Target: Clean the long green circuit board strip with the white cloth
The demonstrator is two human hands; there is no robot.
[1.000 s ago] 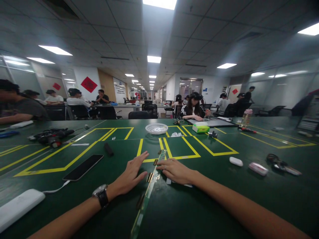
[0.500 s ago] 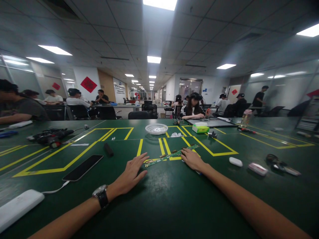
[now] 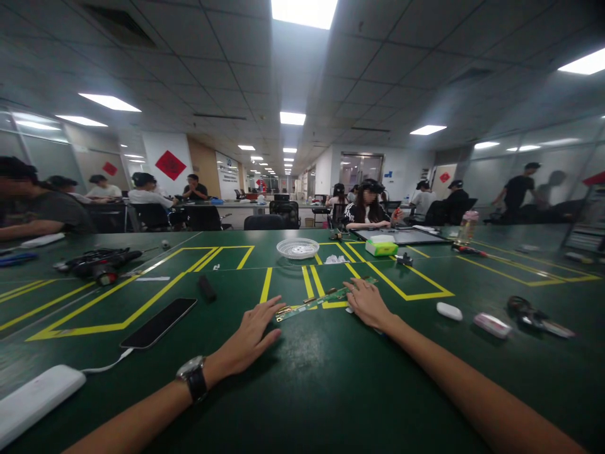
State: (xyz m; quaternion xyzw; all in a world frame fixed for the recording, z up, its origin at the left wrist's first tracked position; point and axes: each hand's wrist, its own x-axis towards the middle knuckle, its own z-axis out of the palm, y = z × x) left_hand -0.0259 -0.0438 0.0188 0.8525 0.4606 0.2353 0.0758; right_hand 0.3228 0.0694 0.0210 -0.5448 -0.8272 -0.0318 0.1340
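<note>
A long, narrow green circuit board (image 3: 307, 306) with gold-coloured parts lies at a slant on the green table. At its left end, my left hand (image 3: 255, 329), with a watch on the wrist, hovers or rests with fingers spread and nothing in them. My right hand (image 3: 367, 304) lies palm down over the board's right part, fingers stretched across it. Under that palm a small pale edge shows; what it belongs to is hidden. Beyond the board stands a white perforated basket (image 3: 297, 255).
A phone (image 3: 161, 323) is cabled to a white power bank (image 3: 38, 407) on the left. Power tools (image 3: 101, 265) lie farther left. To the right are a white case (image 3: 449, 311), a pink-white box (image 3: 492, 325) and a tissue pack (image 3: 380, 246). Several people sit around.
My hands stay almost where they were, the right one shifting slightly on the board. The view has tipped a little. A person in the right background has walked rightward.
</note>
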